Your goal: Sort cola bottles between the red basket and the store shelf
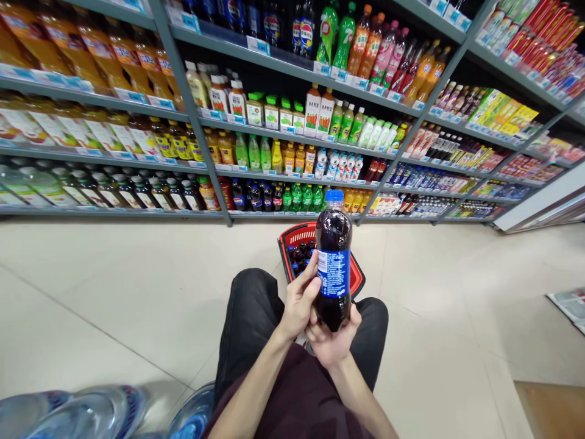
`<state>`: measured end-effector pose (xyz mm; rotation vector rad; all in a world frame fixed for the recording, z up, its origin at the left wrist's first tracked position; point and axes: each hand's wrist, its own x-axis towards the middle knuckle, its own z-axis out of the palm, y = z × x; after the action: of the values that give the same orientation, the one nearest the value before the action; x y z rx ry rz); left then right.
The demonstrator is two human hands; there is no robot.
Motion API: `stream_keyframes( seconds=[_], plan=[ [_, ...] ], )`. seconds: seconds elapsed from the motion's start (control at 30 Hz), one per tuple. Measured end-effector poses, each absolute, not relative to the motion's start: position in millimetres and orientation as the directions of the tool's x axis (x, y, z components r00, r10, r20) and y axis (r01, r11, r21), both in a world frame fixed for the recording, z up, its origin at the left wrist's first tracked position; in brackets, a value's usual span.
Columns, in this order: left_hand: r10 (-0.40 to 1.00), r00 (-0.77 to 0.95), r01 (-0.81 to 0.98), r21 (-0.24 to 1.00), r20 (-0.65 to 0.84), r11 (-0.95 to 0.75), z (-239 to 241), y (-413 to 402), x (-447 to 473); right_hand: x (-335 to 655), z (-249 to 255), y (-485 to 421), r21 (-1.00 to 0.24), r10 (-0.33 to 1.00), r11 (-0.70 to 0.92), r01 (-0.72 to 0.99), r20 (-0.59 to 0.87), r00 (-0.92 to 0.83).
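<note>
Upright in front of me is a cola bottle [333, 268] with a blue cap and a blue label full of small print. My left hand [299, 299] is closed around its left side, thumb and fingers on the label's edge. Cupped under the base, my right hand [336, 341] supports the bottle from below and from the right. Behind the bottle, a red shopping basket [356, 277] stands on the floor beyond my knees. Several dark bottles [299, 256] with blue or dark caps lie in its left part; the bottle I hold hides some of the inside.
Shelves [283, 125] of drinks line the far side, with several cola bottles [253, 195] on the bottom shelf. Large clear water jugs [86, 414] stand at the lower left. A brown board-like surface [553, 408] and a printed sheet [571, 308] lie at the right.
</note>
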<state>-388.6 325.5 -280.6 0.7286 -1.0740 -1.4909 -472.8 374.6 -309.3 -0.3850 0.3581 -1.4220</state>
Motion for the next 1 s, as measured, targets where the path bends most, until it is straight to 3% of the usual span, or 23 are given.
stream_keyframes(
  seconds=[0.23,0.53,0.63,0.77,1.0],
  plan=[
    [-0.970,-0.199,0.409,0.911,0.142,0.049,-286,325,-388,-473,-314,375,-0.522,-0.995,0.065,0.850,-0.096,0.017],
    [-0.947,-0.120,0.409,0.884,0.300,0.228,-284,320,-393,-470,-337,381,-0.656,-0.969,0.004,0.755,-0.190,-0.160],
    [-0.943,-0.125,0.444,0.867,0.308,0.225,-283,321,-394,-467,-348,381,-0.767,-0.940,-0.124,0.630,-0.112,-0.322],
    [-0.937,-0.147,0.437,0.871,0.317,0.226,-282,322,-393,-464,-350,379,-0.905,-0.883,-0.285,0.317,0.118,-0.455],
    [-0.955,-0.126,0.498,0.850,0.268,0.173,-284,321,-396,-461,-325,379,-0.930,-0.701,-0.331,-0.158,0.354,-0.619]
  ],
)
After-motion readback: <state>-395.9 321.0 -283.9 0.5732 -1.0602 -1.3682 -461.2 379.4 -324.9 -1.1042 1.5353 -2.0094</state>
